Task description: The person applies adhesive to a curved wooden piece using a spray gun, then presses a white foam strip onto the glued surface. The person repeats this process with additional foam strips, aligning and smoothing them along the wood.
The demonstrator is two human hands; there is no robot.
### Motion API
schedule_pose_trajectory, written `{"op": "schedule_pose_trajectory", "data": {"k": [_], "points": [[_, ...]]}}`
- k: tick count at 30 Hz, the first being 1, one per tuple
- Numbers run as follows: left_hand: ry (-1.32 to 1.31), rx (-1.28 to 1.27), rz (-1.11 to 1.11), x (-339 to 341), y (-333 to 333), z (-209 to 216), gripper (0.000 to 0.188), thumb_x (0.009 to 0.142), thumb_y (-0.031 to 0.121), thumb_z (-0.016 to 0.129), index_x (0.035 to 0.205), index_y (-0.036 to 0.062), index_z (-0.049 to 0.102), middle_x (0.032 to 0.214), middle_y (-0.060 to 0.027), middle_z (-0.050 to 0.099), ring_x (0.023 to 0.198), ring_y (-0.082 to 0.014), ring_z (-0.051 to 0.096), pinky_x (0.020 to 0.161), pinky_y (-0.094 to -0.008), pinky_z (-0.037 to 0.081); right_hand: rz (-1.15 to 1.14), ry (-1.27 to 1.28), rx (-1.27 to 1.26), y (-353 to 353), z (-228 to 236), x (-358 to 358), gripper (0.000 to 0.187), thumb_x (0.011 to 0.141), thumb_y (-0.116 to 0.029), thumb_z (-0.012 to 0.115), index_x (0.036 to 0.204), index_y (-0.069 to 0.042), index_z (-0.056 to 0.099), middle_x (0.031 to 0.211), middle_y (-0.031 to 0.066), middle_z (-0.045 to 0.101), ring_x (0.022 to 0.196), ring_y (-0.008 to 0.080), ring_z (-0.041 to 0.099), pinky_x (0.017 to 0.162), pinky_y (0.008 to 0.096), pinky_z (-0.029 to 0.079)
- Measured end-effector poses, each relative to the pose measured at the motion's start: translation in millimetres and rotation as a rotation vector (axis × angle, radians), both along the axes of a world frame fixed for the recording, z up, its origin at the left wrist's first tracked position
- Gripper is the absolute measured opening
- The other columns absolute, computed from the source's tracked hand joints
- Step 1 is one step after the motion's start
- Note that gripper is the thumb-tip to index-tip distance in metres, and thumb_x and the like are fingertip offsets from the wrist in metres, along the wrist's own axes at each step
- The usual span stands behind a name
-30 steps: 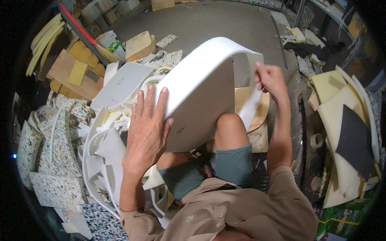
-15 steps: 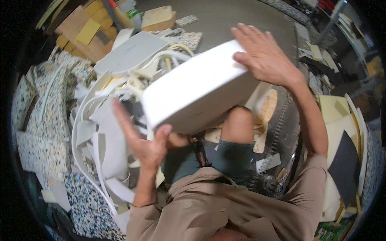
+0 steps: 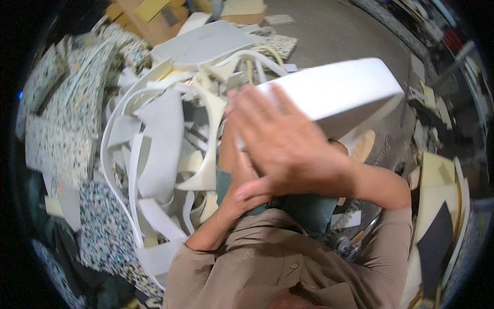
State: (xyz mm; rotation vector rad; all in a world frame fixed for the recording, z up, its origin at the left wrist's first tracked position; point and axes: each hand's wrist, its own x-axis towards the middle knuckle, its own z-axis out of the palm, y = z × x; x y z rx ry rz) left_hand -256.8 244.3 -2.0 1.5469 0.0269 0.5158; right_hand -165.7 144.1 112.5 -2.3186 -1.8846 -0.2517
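Fingers [image 3: 250,109] of right hand [image 3: 293,152] outstretched, over white block [image 3: 334,90], left hand [image 3: 237,172] partly hidden, grip unclear, grey panel [image 3: 185,49] faintly marked, illegible

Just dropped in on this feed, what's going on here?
A person is handling a white block with bare hands; it sits at a slant in front of them, over the lap. The right hand crosses above the left hand, both near the block's left end. Blur and overlap hide whether either grips it. Pale scraps lie heaped to the left, with speckled sheets beyond.
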Motion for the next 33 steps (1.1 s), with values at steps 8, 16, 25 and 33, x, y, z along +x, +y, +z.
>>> {"op": "schedule_pose_trajectory", "data": {"k": [8,16,25,33], "points": [[-0.201,0.732,0.210,8.3,38.4,58.6,0.108,0.081,0.046,0.080,0.158,0.0003,0.019,0.164,-0.0287,0.013,0.153,-0.0403,0.012,0.123,-0.0486,0.011,-0.310,-0.168,0.275,-65.3,-0.5,43.2,0.107,0.085,-0.083,0.038,0.142,0.007,0.045,0.145,0.0264,0.048,0.140,0.0405,0.041,0.119,0.0518,0.027],[-0.162,0.910,0.209,38.6,20.2,73.5,0.073,0.071,0.017,0.085,0.138,0.0066,0.060,0.155,-0.0224,0.041,0.149,-0.0462,0.024,0.121,-0.0552,0.018,-0.996,0.543,0.965,-214.4,-84.8,85.3,0.078,0.075,-0.041,0.086,0.129,0.008,0.057,0.123,0.0269,0.065,0.118,0.0364,0.062,0.103,0.0433,0.049],[-0.129,0.885,0.225,44.7,39.9,58.5,0.078,0.068,0.008,0.086,0.141,0.0101,0.058,0.155,-0.0202,0.043,0.147,-0.0409,0.034,0.118,-0.0505,0.029,-0.597,1.035,0.439,-192.5,-164.9,178.0,0.095,0.058,-0.048,0.094,0.130,0.004,0.060,0.123,0.0213,0.067,0.118,0.0333,0.062,0.102,0.0389,0.050],[-0.040,0.780,0.094,95.8,71.6,8.2,0.092,0.065,0.006,0.087,0.148,0.0106,0.049,0.156,-0.0189,0.041,0.144,-0.0329,0.039,0.118,-0.0426,0.034,-0.756,0.608,0.463,-214.5,-135.5,179.0,0.106,0.049,-0.063,0.090,0.126,0.004,0.064,0.116,0.0229,0.069,0.105,0.0342,0.068,0.094,0.0391,0.055]]}}
